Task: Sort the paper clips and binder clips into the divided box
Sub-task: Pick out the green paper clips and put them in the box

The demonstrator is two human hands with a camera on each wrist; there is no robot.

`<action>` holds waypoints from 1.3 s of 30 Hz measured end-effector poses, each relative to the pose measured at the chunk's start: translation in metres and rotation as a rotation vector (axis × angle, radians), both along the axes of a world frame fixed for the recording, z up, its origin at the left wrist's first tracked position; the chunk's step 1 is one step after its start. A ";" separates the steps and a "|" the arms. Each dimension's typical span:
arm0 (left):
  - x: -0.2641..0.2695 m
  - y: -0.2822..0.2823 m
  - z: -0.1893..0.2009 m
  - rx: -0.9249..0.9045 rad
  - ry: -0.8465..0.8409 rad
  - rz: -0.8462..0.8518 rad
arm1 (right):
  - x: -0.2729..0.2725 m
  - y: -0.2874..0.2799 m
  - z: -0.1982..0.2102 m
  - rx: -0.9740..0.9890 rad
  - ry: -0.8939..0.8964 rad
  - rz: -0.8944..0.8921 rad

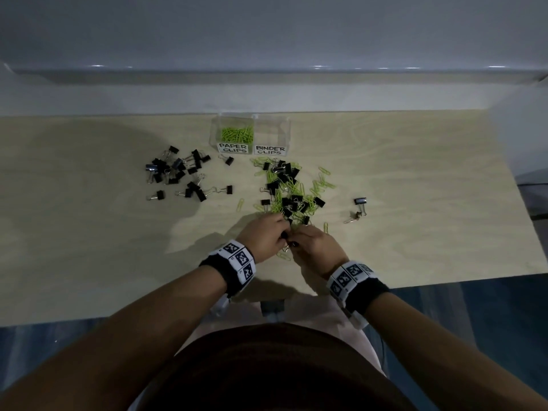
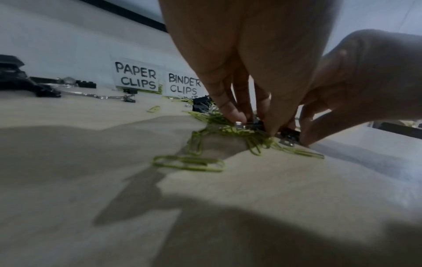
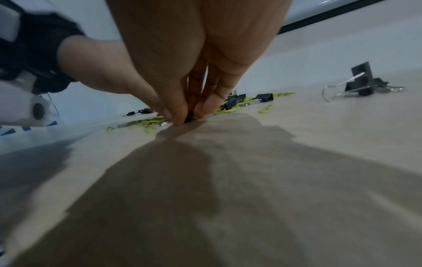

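Both hands down together at the near end of the mixed pile (image 1: 289,191), toward the near edge of the counter (image 1: 415,173), fingertips almost touching each other.

Left hand (image 1: 264,235): narrow grip, fingers (image 2: 230,112) pointed down and pinching a black binder clip (image 2: 252,124) with a shiny handle, just above a tangle of green paper clips (image 2: 228,130). Right hand (image 1: 314,246): narrow grip as well, thumb and fingertips (image 3: 180,115) bunched on something small and dark against the counter; cannot tell from the pictures exactly what, though another black clip (image 2: 289,138) sits right at those fingertips in the left wrist view.

Divided box (image 1: 250,133) at the middle of the far edge, clear-walled, two compartments side by side. Left one, labelled PAPER CLIPS (image 1: 233,148), holding a heap of green clips (image 1: 237,133). Right one, labelled BINDER CLIPS (image 1: 270,150), showing nothing inside from the head view.

Mixed pile just in front of the box, black and green clips tangled, reaching from the box toward the hands. Separate heap of black binder clips (image 1: 178,173) well to the left, with no green among it. Two stray binder clips (image 1: 359,207) off to the right of the pile. A few loose green clips (image 1: 240,204) scattered around the pile's edges.
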State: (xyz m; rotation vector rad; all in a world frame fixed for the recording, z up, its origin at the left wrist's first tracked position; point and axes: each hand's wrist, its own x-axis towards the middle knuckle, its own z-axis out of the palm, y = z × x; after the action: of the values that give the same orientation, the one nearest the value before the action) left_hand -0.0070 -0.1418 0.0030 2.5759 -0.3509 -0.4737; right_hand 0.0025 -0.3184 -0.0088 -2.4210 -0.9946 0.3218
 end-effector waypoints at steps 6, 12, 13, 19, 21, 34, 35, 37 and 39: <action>0.005 0.037 0.018 -0.148 -0.132 0.280 | 0.020 -0.026 0.019 0.064 -0.081 -0.261; 0.019 0.077 0.017 0.026 -0.284 0.342 | 0.051 -0.067 0.017 -0.149 -0.194 -0.541; 0.020 0.071 0.018 0.024 -0.285 0.288 | 0.050 -0.065 0.016 -0.163 -0.199 -0.512; 0.019 0.019 0.008 0.053 -0.109 -0.121 | 0.039 -0.022 0.001 -0.114 -0.078 -0.230; 0.021 0.015 0.003 0.092 -0.109 -0.151 | 0.038 -0.012 -0.002 -0.124 -0.041 -0.207; 0.019 0.085 0.004 -0.029 -0.274 0.277 | 0.041 -0.055 0.006 0.033 -0.107 -0.513; 0.019 0.090 0.002 -0.001 -0.283 0.272 | 0.036 -0.059 0.005 0.021 -0.103 -0.510; 0.020 0.089 0.001 0.028 -0.263 0.232 | 0.025 -0.061 0.001 0.014 -0.099 -0.452; 0.019 0.078 0.002 0.039 -0.211 0.189 | 0.016 -0.058 -0.004 0.024 -0.084 -0.395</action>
State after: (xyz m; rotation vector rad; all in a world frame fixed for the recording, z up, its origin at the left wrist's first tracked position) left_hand 0.0117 -0.0640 0.0052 2.6709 -0.1676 -0.1420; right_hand 0.0189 -0.3767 -0.0124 -2.5544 -0.5279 0.0694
